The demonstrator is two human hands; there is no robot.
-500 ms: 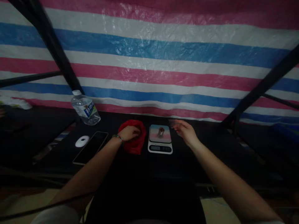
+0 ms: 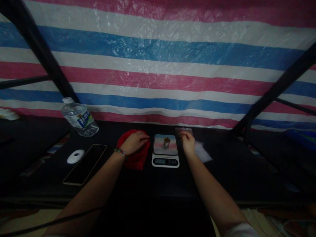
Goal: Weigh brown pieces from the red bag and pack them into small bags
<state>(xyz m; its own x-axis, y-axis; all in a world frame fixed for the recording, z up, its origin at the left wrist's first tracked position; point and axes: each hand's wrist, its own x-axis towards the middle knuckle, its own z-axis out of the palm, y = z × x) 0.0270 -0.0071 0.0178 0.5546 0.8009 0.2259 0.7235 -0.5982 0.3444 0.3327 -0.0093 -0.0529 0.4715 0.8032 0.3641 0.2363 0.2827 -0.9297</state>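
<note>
Take the scale point(image 2: 158, 149) as the middle of a clock, twelve straight ahead of the person. Nearest lies the bare front of the black table point(image 2: 153, 186). At eight to nine o'clock, well out, the phone point(image 2: 85, 164) lies aslant, dark screen up, with a white oval point(image 2: 75, 156) just beside its outer edge. Close in at nine is the red bag point(image 2: 136, 163). The left hand point(image 2: 135, 142), a bracelet point(image 2: 120, 152) at its wrist, rests over it, palm down, fingers loosely bent; their undersides are hidden, so I cannot tell whether they grip anything. On the scale's plate stands the cup point(image 2: 166, 144), small and metallic, with something brown inside. The right hand point(image 2: 188, 143) is near the scale at two to three, fingers drawn together at the clear bag point(image 2: 189, 131); whether it is pinched I cannot tell. A whitish sheet point(image 2: 202, 152) lies at three, past that hand. Farther, at ten, stands the bottle point(image 2: 80, 118). Behind everything hangs the striped tarp point(image 2: 158, 54).
</note>
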